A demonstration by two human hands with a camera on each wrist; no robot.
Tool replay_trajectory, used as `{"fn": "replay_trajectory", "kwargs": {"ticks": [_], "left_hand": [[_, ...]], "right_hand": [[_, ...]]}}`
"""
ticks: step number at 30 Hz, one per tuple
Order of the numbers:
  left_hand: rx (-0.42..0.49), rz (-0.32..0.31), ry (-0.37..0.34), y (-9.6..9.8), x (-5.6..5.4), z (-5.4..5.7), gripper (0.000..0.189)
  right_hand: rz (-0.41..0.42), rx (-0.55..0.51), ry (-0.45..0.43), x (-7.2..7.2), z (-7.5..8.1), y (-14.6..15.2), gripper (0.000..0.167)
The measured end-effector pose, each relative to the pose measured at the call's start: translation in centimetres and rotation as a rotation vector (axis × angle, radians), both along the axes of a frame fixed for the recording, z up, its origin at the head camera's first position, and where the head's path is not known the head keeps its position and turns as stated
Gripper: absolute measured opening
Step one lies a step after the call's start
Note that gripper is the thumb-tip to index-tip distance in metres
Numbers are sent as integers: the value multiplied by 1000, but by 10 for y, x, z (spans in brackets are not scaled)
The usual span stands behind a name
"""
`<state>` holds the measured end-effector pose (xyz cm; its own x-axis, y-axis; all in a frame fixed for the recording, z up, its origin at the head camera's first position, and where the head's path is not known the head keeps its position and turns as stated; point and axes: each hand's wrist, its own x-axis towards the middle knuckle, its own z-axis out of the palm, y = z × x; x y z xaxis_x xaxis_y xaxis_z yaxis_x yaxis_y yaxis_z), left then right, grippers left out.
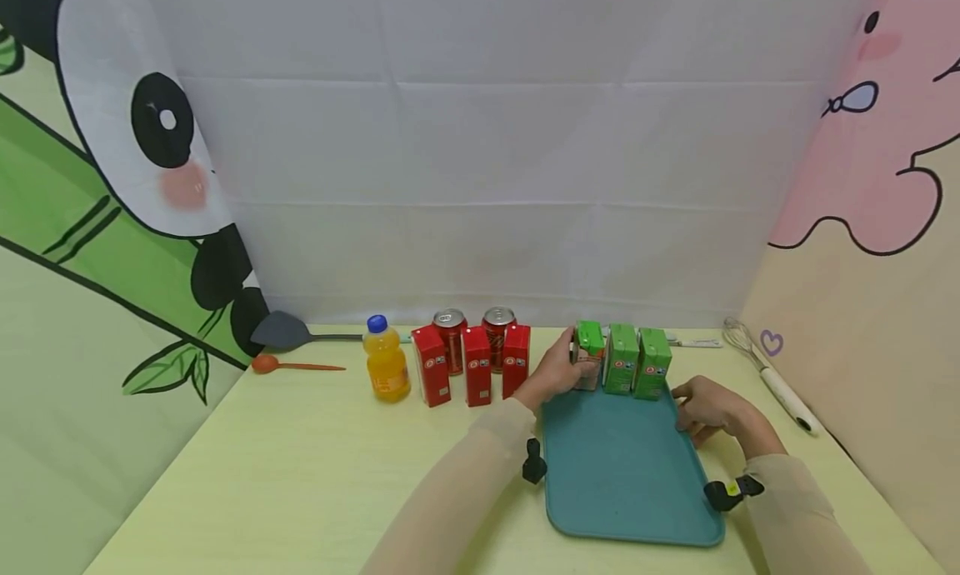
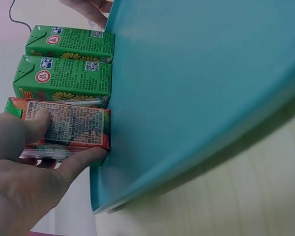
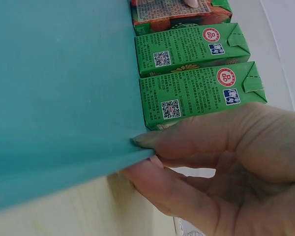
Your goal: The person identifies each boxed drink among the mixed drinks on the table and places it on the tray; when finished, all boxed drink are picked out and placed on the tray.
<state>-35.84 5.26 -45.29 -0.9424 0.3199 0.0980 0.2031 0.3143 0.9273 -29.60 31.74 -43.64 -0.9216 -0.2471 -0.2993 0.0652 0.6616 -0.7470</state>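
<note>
At the far left corner of the teal tray (image 1: 626, 475), my left hand (image 1: 553, 371) grips a red-and-green drink carton (image 2: 76, 123). Its thumb lies over the printed panel in the left wrist view, with fingers around the carton's side. Two green drink cartons (image 1: 621, 358) stand upright beside it in a row along the tray's far end. My right hand (image 3: 221, 157) pinches the tray's right rim between thumb and fingers, close to the rightmost green carton (image 3: 201, 93).
Left of the tray stand red cartons (image 1: 477, 367), two cans (image 1: 450, 342) and an orange juice bottle (image 1: 387, 362). A spatula (image 1: 281, 332) and an orange spoon (image 1: 300, 366) lie further left. On the right, a whisk (image 1: 780, 387) lies along the wall.
</note>
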Motion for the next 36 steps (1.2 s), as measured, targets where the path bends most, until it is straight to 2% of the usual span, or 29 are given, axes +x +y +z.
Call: {"fn": "replay_trajectory", "kwargs": {"ticks": [11,19,27,32,36], "left_hand": [[7,19,-4,-3,0,1,67],[-5,32,19,-3,0,3,66],[15,32,-21,-1,1,-4,71],[14,94,-40,-1,7,-6,80],[-9,137,15,-3,13,-1,82]], "right_hand": [[4,-2,-1,-4,0,-4,69],[10,5,5,-5,3,-4,68],[13,0,3,-1,0,-3,69],[5,-11,-15,-1,-4,-1,69],[7,-16,-6,-1,-2,0,69]]}}
